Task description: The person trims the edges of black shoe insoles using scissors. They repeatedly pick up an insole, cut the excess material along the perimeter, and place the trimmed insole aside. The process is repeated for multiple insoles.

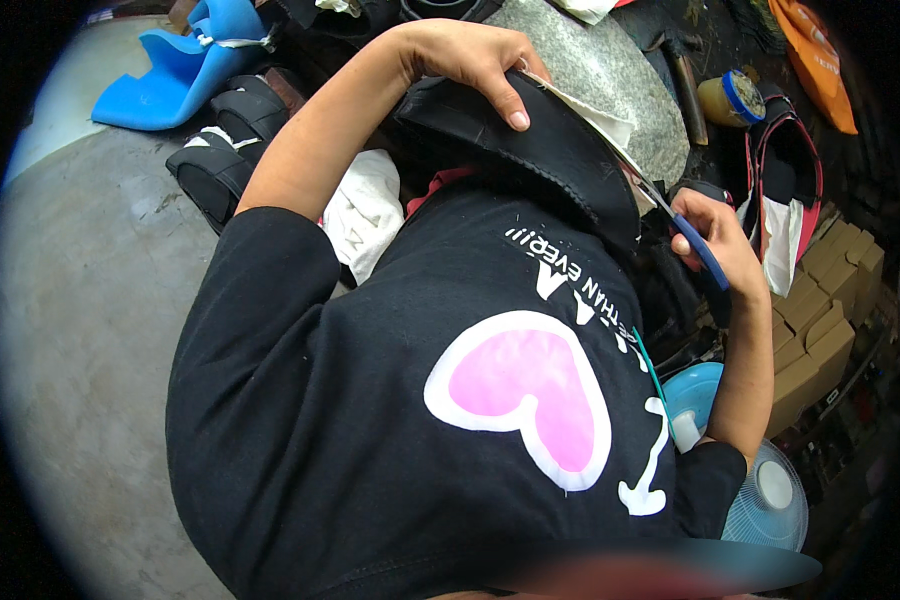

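A black shoe upper (510, 150) with a stitched edge lies against my front, just above my lap. My left hand (475, 62) grips its far top edge, thumb pressed on the black side and the other fingers out of sight behind it. Along the far edge runs a strip of white lining cloth (598, 118). My right hand (715, 228) is closed round the blue handles of a pair of scissors (703, 255). Their blades point up and left along the white strip, at the upper's right end. Whether the blades are apart is too small to tell.
Beyond the upper sits a round grey stone slab (610, 70), with a hammer (688, 95) and a blue-lidded jar (732, 98) beside it. At right are a red-edged shoe upper (792, 180), cardboard boxes (820, 320) and a fan (765, 500). Black shoe uppers (210, 170) and blue foam (175, 75) lie left.
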A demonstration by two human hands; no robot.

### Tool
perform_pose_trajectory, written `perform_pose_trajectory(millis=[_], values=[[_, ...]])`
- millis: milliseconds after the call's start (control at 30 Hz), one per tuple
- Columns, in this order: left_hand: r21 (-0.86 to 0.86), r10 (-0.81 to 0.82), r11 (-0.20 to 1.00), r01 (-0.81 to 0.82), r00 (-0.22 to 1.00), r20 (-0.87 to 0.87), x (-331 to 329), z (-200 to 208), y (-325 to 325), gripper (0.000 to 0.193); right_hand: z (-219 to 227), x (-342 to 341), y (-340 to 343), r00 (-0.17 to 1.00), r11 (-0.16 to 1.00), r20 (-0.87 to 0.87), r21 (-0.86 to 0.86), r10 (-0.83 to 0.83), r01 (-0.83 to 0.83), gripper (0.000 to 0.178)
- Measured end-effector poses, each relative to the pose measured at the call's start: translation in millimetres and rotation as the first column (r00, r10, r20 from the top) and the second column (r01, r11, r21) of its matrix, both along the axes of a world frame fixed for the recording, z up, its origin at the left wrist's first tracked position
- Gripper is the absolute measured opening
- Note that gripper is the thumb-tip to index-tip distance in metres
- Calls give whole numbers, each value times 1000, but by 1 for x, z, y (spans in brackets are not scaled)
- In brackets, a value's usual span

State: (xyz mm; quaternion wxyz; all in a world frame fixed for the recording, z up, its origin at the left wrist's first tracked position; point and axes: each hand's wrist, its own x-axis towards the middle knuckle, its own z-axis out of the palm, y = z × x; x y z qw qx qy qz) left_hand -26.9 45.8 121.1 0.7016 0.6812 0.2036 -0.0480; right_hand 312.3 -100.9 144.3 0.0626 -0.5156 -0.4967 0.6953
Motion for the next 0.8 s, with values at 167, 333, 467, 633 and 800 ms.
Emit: perform_pose_trajectory(millis=[167, 333, 467, 633, 800], values=[[74, -37, 997, 36, 999, 14, 10, -6, 0, 53, -4, -9, -1, 995, 967, 57, 237, 87, -98, 36], [337, -60, 942, -4, 982, 179, 11, -21, 2, 62, -7, -8, 2, 999, 998, -40, 59, 8, -5, 34], [249, -17, 969, -8, 995, 99, -15, -23, 4, 69, -7, -13, 0, 996, 997, -89, -76, -3, -4, 33], [110, 124, 986, -128, 991, 44, -19, -26, -7, 80, -9, -24, 9, 971, 958, 155, 194, 181, -210, 41], [148, 124, 978, -145, 982, 145, -11, -19, -8, 82, -1, -19, 11, 935, 890, 233, 314, 266, -331, 49]])
